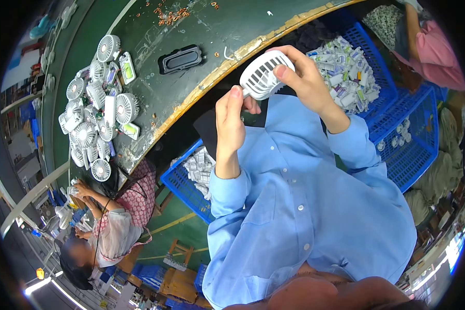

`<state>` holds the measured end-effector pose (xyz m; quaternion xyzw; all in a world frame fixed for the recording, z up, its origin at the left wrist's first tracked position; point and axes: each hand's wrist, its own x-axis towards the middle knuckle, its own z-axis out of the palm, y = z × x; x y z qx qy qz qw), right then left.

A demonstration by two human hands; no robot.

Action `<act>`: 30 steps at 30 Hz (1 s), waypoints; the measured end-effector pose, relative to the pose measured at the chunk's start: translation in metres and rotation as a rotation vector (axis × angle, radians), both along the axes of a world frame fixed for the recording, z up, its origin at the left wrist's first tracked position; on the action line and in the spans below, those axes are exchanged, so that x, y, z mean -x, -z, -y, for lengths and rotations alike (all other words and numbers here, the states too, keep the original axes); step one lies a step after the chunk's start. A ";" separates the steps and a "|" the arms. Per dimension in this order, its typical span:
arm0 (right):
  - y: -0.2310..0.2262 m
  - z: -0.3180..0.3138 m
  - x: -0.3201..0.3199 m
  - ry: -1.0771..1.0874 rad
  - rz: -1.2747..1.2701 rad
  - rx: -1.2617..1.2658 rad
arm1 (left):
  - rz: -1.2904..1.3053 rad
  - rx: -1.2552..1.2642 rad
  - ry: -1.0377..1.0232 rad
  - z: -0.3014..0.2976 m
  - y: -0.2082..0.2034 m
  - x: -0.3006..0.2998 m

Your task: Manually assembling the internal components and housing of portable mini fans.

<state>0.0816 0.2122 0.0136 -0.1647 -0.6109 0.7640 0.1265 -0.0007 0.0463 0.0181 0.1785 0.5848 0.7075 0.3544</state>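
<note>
Both hands held a small white fan above the edge of the dark green desk. The right hand had its fingers clasped around the round grille; the left hand gripped the fan's lower stem, thumb raised. A pile of white fan parts lay on the desk at left, a black oblong part near it. Blue crates of small white pieces stood beside the person.
</note>
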 end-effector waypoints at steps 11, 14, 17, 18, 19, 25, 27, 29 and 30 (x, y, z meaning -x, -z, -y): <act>-0.010 0.011 -0.001 -0.015 -0.216 0.101 | 0.664 -0.360 -0.027 -0.001 -0.007 -0.004; -0.015 0.009 0.002 0.026 -0.229 0.242 | 0.776 -0.560 0.052 -0.007 -0.004 -0.006; -0.008 0.005 0.006 0.051 -0.241 0.254 | 0.920 -0.730 0.086 -0.011 -0.001 -0.011; -0.007 0.007 0.008 0.082 -0.245 0.314 | 0.910 -0.748 0.084 -0.012 0.002 -0.013; -0.006 0.006 0.010 0.079 -0.249 0.315 | 0.900 -0.767 0.082 -0.012 0.004 -0.014; -0.004 0.014 0.020 0.028 -0.307 0.374 | 0.905 -0.904 0.041 -0.006 0.013 -0.015; -0.009 0.015 0.021 -0.028 -0.288 0.347 | 0.903 -0.908 0.025 -0.004 0.013 -0.013; -0.012 0.015 0.022 -0.026 -0.282 0.369 | 0.897 -0.916 0.006 -0.004 0.012 -0.012; -0.014 0.015 0.021 -0.048 -0.279 0.373 | 0.895 -0.913 0.009 -0.004 0.011 -0.011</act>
